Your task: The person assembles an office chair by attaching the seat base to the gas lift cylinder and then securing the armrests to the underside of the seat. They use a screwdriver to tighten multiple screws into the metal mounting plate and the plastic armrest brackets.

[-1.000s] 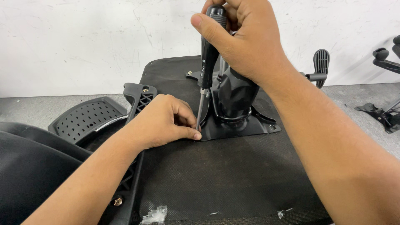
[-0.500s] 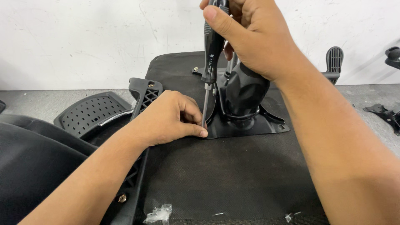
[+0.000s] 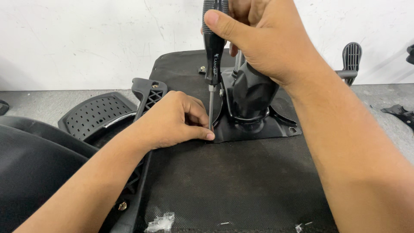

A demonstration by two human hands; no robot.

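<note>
Head view: we are gripping the screwdriver [image 3: 213, 56] at top centre with our right hand [image 3: 263, 39]; our left hand [image 3: 172, 121], fingers pinched closed, is steadying its tip on the black mounting plate [image 3: 258, 129], mid-frame.

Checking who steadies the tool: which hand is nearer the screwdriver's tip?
Left. The left hand pinches right at the tip of the screwdriver, on the black metal plate. The right hand grips the handle, high above the tip.
</note>
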